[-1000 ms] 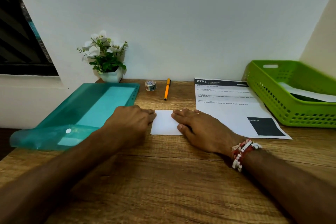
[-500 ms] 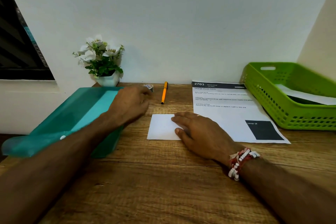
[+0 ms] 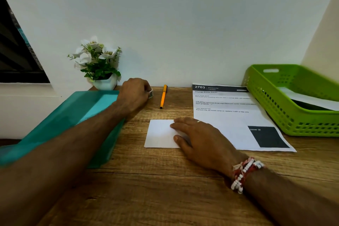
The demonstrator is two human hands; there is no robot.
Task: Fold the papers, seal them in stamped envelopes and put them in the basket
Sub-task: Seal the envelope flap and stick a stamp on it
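The person's left hand (image 3: 134,91) is stretched to the far edge of the brown wooden table (image 3: 165,189). Its fingers curl round a small roll of tape (image 3: 150,94) that peeks out at the fingertips, close by a white pot of white flowers (image 3: 104,83) at the wall. The forearm crosses a translucent teal plastic folder (image 3: 73,115) lying along the table's left edge. Just right of that hand lies a slim orange pen (image 3: 163,96), pointing toward the wall.

The right hand (image 3: 200,139), with a beaded red-and-white bracelet (image 3: 242,172) at the wrist, lies flat with fingers straight and close together. It presses the right half of a small white paper rectangle (image 3: 159,134) near the middle of the table; whether that is a folded sheet or an envelope I cannot tell. Beside it to the right lies a printed white sheet (image 3: 225,119) with a dark header. At the far right corner sits a green slotted plastic basket (image 3: 275,104) holding a flat white paper (image 3: 308,98).
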